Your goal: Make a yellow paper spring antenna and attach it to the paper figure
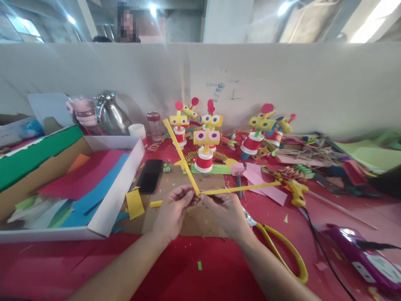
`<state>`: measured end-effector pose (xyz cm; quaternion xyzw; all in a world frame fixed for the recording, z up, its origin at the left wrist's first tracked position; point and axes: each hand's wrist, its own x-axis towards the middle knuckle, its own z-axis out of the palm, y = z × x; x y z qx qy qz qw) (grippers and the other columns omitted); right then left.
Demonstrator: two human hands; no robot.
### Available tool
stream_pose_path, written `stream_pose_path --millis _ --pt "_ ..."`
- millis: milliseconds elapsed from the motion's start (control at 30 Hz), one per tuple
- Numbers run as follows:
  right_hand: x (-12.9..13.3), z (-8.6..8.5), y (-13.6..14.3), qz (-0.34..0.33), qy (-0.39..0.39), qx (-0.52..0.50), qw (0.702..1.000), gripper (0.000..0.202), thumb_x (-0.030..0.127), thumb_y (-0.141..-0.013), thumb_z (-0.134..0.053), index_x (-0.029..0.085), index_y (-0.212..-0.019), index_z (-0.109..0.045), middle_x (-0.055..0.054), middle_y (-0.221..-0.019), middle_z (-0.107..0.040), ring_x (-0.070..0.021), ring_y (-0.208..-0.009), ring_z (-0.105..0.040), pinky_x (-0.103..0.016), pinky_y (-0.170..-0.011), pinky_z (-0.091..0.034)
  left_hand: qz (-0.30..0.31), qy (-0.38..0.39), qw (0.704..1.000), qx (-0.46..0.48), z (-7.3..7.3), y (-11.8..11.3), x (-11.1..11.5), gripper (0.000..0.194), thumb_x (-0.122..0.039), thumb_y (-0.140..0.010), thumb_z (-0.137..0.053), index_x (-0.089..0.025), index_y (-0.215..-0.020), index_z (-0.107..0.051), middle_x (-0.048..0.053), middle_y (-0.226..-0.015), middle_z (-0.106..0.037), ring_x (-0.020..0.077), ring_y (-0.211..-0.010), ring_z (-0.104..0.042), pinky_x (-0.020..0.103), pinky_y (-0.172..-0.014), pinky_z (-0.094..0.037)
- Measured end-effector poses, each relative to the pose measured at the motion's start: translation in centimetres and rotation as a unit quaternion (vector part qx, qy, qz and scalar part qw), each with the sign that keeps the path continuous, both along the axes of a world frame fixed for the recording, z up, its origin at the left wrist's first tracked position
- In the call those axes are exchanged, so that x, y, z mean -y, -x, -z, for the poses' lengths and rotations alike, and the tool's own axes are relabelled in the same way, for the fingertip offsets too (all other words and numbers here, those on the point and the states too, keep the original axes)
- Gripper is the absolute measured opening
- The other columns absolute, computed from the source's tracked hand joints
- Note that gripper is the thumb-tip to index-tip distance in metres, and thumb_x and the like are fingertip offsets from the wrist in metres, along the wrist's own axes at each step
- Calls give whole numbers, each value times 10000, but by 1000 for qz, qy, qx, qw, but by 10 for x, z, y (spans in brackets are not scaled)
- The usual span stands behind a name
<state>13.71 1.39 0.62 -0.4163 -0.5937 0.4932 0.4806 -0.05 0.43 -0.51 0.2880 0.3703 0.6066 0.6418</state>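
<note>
Two long yellow paper strips (180,152) meet in a corner between my hands, one slanting up to the left, the other reaching right. My left hand (175,207) pinches the corner from the left. From the right, my right hand (227,211) grips the same joint, its fingertips close to the left ones. Both hands are above a brown cardboard sheet (200,225) on the red table. Just beyond them stands a paper-cup figure (205,146) with pink-rimmed eyes and coiled arms.
An open box (115,188) of coloured paper lies left, beside a black phone (150,176). Yellow-handled scissors (282,251), a yellow glue gun (297,192) and a purple device (366,255) lie right. More figures (253,142) and a steel jug (112,115) line the wall.
</note>
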Motion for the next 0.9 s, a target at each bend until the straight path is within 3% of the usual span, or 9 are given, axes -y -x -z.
stream_pose_path --millis 300,467,633,800,900 --pt "-1 5 0 8 11 10 1000 125 258 -767 -643 204 -790 -754 -22 -772 -748 -212 -776 -692 -314 -720 -538 -37 -20 993 -106 7 -1 2 150 -207 -627 -764 -184 -774 -746 35 -771 -731 144 -740 -630 284 -766 -482" --pt "-1 5 0 23 14 21 999 150 295 -748 -661 195 -798 -761 -37 -791 -756 -247 -788 -696 -355 -722 -548 -19 -24 994 -104 8 -1 1 188 -233 -651 -751 -189 -834 -748 33 -757 -719 143 -747 -614 275 -755 -461" --pt "1 3 4 23 13 21 999 133 264 -741 -656 208 -792 -765 -36 -801 -763 -255 -789 -707 -359 -725 -555 -14 -7 997 -81 11 1 -2 101 -225 -626 -763 -162 -702 -741 40 -691 -699 132 -686 -596 263 -709 -451" --pt "3 4 6 68 7 19 997 100 254 -721 -679 194 -758 -751 -45 -753 -757 -234 -710 -705 -328 -663 -560 -42 27 996 -68 14 2 -4 128 -211 -555 -798 -150 -642 -727 33 -631 -682 125 -631 -588 258 -677 -448" --pt "3 5 5 35 14 -30 999 128 248 -722 -687 197 -819 -753 -50 -812 -758 -235 -775 -703 -341 -729 -555 -40 15 995 -87 15 2 -4 97 -206 -579 -780 -156 -637 -720 23 -632 -679 122 -638 -584 248 -675 -440"
